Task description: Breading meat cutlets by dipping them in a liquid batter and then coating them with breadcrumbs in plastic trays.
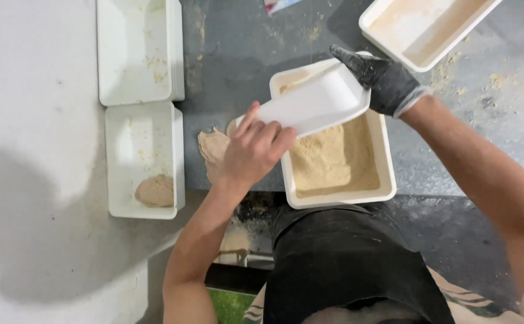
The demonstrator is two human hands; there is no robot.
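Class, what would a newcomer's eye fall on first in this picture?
The two hands at centre: the bare left hand and the black-gloved right hand hold a white tray tilted over a tub of tan crumbs. At left, a dough lump sits in a smaller tub.

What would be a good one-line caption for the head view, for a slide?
Bare left hand and gloved right hand hold a white tray over a tub of tan crumbs.

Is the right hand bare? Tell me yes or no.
No: the right hand wears a dark glove as it grips the far end of the small white tray, while the left hand is bare.
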